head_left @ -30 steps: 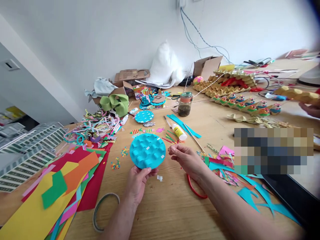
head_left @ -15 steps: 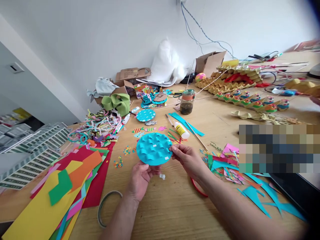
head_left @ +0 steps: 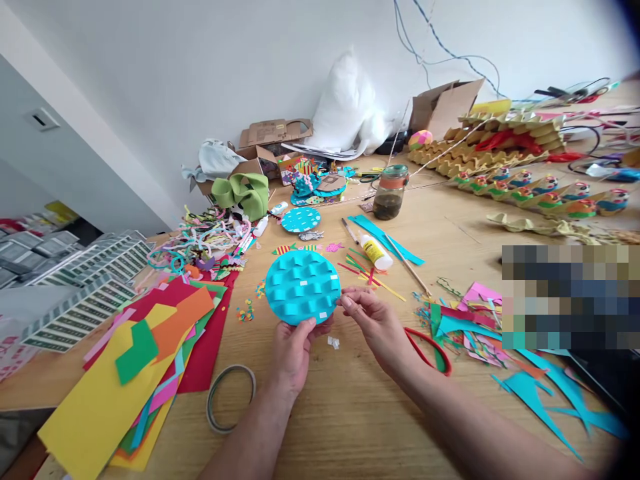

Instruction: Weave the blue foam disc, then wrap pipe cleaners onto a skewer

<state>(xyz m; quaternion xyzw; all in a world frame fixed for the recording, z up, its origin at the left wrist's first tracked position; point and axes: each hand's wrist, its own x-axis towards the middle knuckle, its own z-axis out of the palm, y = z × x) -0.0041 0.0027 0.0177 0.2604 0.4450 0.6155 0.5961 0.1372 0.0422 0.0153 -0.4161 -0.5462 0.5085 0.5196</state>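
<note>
My left hand (head_left: 295, 353) grips the lower edge of a bright blue paper disc (head_left: 285, 290), thumb on top and fingers beneath. Rows of raised paper loops cover the disc, and a few small white squares stick to its face. At the disc's right edge, the fingertips of my right hand (head_left: 373, 323) are pinched together; whatever they hold is too small to make out. Small white scraps (head_left: 333, 342) lie on the table just below the disc. Behind it are striped paper fish, partly hidden, and a second blue disc (head_left: 300, 219) with white marks.
A tape roll (head_left: 213, 400) and coloured paper sheets (head_left: 90, 400) lie on the left. Red-handled scissors (head_left: 445, 363) and paper offcuts (head_left: 480, 333) are on the right. Beyond stand a glue bottle (head_left: 376, 252), a jar (head_left: 390, 193), a brush (head_left: 407, 265) and egg cartons (head_left: 435, 157).
The disc has tilted to face me more and shifted slightly left in view. My right hand's fingertips have moved down along its right edge. The camera view has turned a little.
</note>
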